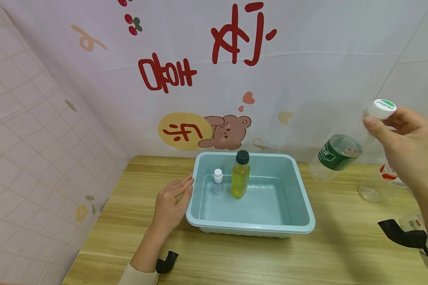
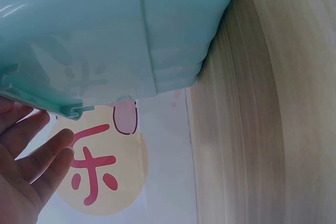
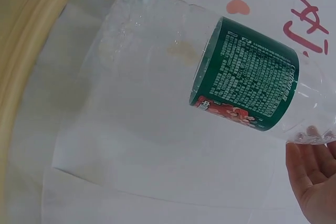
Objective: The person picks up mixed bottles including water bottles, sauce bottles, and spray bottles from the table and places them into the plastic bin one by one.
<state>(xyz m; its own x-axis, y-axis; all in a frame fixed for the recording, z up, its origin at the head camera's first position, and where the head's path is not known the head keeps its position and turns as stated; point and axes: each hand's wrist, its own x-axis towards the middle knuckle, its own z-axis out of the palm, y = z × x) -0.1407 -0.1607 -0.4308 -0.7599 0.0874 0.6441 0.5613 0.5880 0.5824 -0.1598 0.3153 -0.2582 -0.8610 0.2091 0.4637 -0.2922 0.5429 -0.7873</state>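
My right hand [image 1: 408,138] grips a clear plastic bottle [image 1: 337,154] by its neck, just below the white cap [image 1: 381,109]. The bottle has a green label [image 3: 247,74] and hangs tilted, its base toward the tub's right side. A light blue plastic tub [image 1: 251,227] stands on the table. Beside its left rim is my left hand [image 1: 172,204], fingertips at the edge; in the left wrist view its fingers [image 2: 44,161] are loosely extended by the rim. Inside the tub stand a small white-capped bottle [image 1: 218,183] and a dark-capped bottle of yellow-green liquid [image 1: 239,180].
At the right of the wooden table [image 1: 328,257] is a clear bottle with a red label [image 1: 388,172], partly behind my right forearm. Another clear container [image 1: 410,219] sits nearer, by the black wrist strap. A printed white cloth wall [image 1: 306,79] rises behind the tub.
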